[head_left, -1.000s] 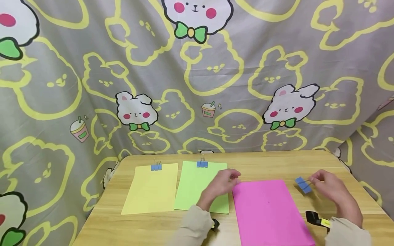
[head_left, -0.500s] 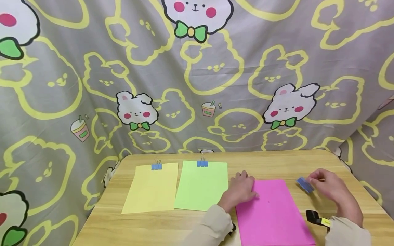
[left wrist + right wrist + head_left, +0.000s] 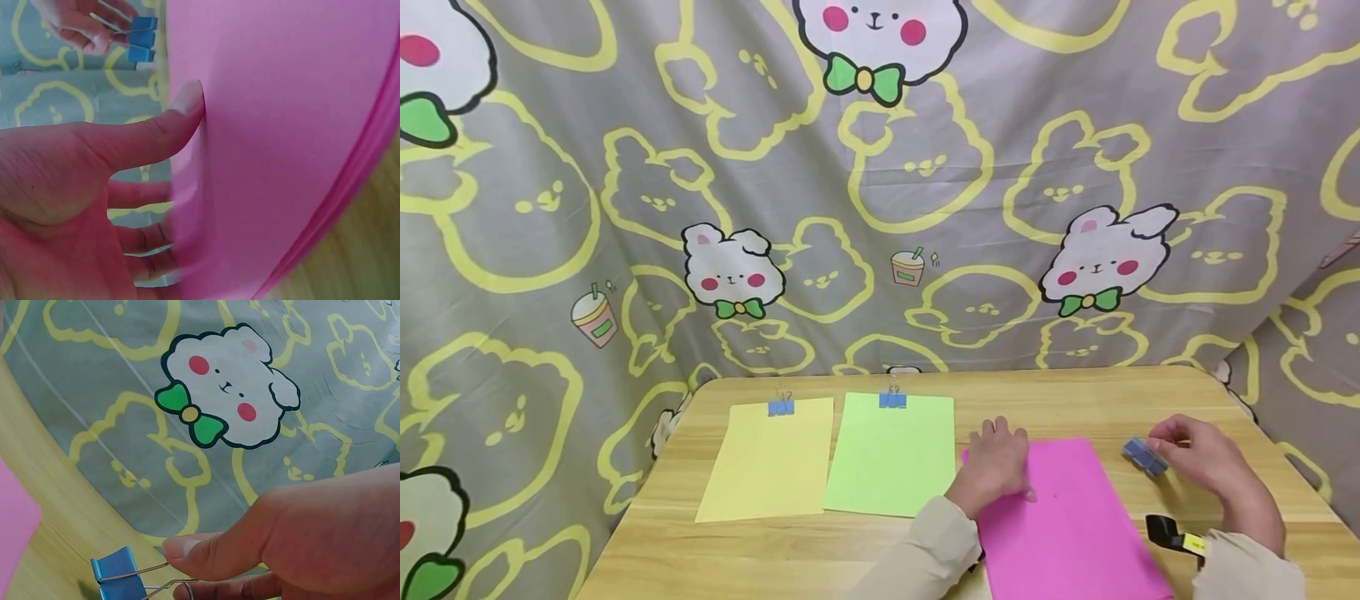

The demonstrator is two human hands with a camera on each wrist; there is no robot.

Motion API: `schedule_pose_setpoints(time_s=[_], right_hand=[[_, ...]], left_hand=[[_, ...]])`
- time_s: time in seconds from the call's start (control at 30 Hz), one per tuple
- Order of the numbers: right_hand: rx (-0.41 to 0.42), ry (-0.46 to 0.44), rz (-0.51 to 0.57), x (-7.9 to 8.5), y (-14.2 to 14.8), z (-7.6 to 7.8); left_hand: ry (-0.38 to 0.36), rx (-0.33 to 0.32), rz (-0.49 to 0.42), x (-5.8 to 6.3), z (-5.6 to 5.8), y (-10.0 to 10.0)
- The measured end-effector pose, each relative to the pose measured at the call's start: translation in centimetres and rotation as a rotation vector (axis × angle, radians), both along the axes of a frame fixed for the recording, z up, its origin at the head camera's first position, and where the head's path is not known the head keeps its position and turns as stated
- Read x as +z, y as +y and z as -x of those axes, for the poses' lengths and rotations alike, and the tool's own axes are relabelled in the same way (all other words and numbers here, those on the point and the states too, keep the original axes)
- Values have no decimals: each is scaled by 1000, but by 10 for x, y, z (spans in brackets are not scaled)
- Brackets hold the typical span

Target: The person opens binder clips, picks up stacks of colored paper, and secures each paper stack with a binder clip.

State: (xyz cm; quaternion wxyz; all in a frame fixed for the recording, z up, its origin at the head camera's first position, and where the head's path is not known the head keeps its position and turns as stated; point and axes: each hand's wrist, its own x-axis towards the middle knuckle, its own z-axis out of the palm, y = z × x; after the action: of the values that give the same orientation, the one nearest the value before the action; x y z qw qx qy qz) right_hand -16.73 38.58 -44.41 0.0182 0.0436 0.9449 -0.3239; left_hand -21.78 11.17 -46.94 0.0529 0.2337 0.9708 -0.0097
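My left hand [image 3: 996, 467] grips the far left corner of a pink stack of paper [image 3: 1075, 525]. In the left wrist view its thumb [image 3: 181, 109] presses on the top sheet while the other fingers go behind the edge, their tips hidden. Right of the stack, my right hand [image 3: 1202, 454] pinches the wire handles of a blue binder clip [image 3: 1145, 457]. The right wrist view shows the clip [image 3: 122, 575] apart from the paper, with the thumb on one handle.
Yellow paper [image 3: 767, 471] and green paper [image 3: 891, 462] lie to the left on the wooden table [image 3: 737, 558]. Each has a blue binder clip on its far edge, wire handles upright. A grey patterned curtain [image 3: 880, 333] hangs behind the table.
My left hand has moved right from above the green paper onto the pink stack's corner and now grips it. The right hand stays nearly in place; the binder clip has tilted slightly.
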Motion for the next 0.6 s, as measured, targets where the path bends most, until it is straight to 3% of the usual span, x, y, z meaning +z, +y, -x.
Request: schedule_pose_setpoints(time_s=[0.33, 0.6], right_hand=[[-8, -11, 23, 3, 2, -4], [-19, -14, 30, 3, 2, -5]], left_hand=[[-17, 38, 31, 4, -3, 8], [-30, 39, 17, -1, 1, 9]])
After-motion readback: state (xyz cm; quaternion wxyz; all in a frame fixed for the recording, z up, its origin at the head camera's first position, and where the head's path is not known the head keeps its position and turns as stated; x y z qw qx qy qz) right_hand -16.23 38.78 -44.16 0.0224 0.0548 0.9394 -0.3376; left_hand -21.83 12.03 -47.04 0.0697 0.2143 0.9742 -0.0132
